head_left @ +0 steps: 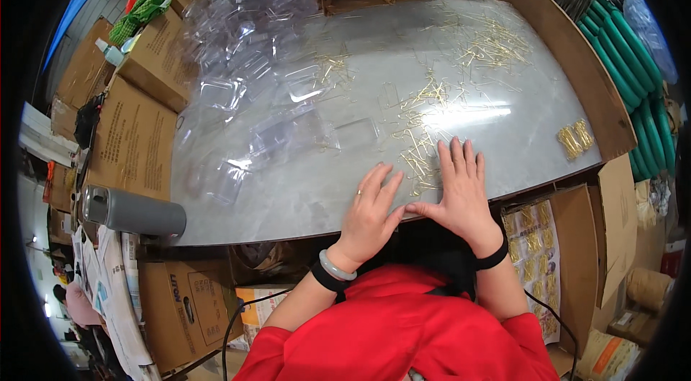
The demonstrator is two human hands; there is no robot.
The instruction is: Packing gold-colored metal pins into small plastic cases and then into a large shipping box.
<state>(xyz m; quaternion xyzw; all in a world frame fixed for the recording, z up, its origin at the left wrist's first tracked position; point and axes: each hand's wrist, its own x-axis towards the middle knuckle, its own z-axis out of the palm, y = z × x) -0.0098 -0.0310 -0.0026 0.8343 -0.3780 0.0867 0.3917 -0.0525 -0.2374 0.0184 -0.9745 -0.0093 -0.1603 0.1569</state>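
Observation:
Both my hands lie palm down near the front edge of the grey tabletop. My left hand has its fingers stretched forward and holds nothing visible. Fingers extended and thumb out to the side, my right hand rests just right of a strip of gold metal hooks. The two thumbs almost meet. More gold hooks are scattered at the far right, and a smaller group lies near the middle. Clear plastic shells lie left of the hooks, with a big heap behind them.
A grey bottle lies at the left front corner. A packed bundle of gold pieces sits near the right edge. Cardboard walls border the table. Below right, an open carton holds carded gold pieces. Green rolls are stacked beyond.

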